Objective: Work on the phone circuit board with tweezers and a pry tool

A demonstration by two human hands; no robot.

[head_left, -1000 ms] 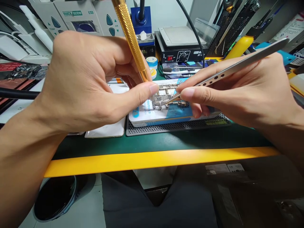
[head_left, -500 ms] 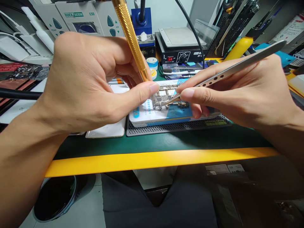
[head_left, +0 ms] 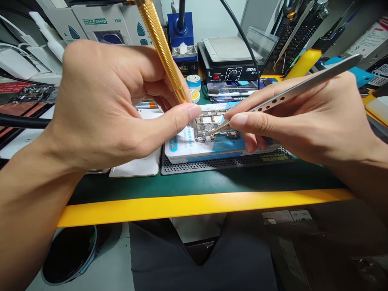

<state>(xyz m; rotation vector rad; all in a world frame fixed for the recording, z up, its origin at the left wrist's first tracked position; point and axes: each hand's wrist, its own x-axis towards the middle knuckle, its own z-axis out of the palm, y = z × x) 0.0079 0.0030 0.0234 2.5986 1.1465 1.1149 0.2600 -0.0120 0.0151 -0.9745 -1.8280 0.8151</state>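
My left hand (head_left: 121,109) is closed round a slim tool with a gold knurled handle (head_left: 162,48). The handle slants up and away; its working end is mostly hidden behind my thumb, beside the board's left edge. In my right hand (head_left: 306,109) a pair of steel tweezers (head_left: 285,95) with a row of small holes is pinched between thumb and fingers. The tweezers' fine tips reach the lower left part of a small circuit board (head_left: 209,127). Under the board lies a white and blue flat box (head_left: 188,153), resting on a grey perforated pad (head_left: 218,162).
Behind the box stand two small jars (head_left: 194,82), a black control unit (head_left: 232,68) and a blue soldering station (head_left: 181,34). A white panel (head_left: 136,167) lies left of the pad. The bench's yellow edge (head_left: 206,205) runs in front, with a bin (head_left: 71,254) below.
My left hand and the gold-handled tool have shifted slightly left. The tweezers' upper end has dipped a little, and their tips stay at the board's lower left.
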